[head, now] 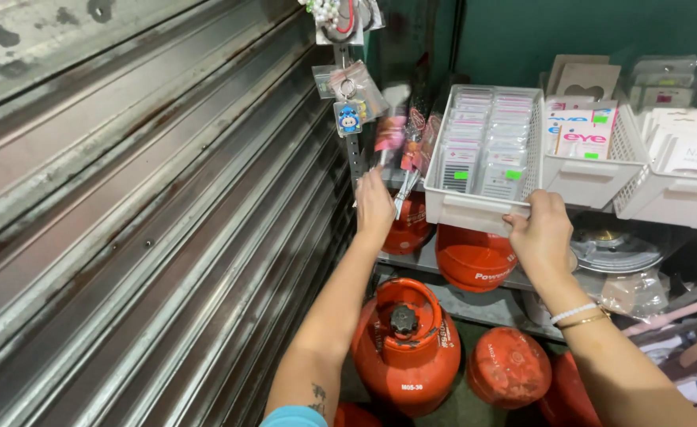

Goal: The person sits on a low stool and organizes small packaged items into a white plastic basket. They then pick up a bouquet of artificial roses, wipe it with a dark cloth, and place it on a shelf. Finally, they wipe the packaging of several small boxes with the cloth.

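**Both hands on the white basket at the shelf's front edge**

The right hand grips the near rim of a white slotted basket, fingers curled over the front wall at its right corner. The basket sits on a metal shelf, at the shelf's left front edge, and is packed with rows of small flat packets in clear sleeves. The left hand reaches up beside the basket's left front corner; its fingers look wrapped around something there, either the basket's corner or the hanging packets just beside it, and I cannot tell which.

To the right, touching the first basket, stands a second white basket of carded packs, and a third beyond it along the same shelf. A pegged strip with keychains hangs at the shelf's left end, against a corrugated metal shutter. Under the shelf stand several orange gas cylinders.

The step in hand looks like shifting or pulling the left basket along the shelf's front edge. As a judgement, any move wants a level, even pull from both corners so the upright packets do not tip, and care on the left, where the hanging goods crowd the basket's side.
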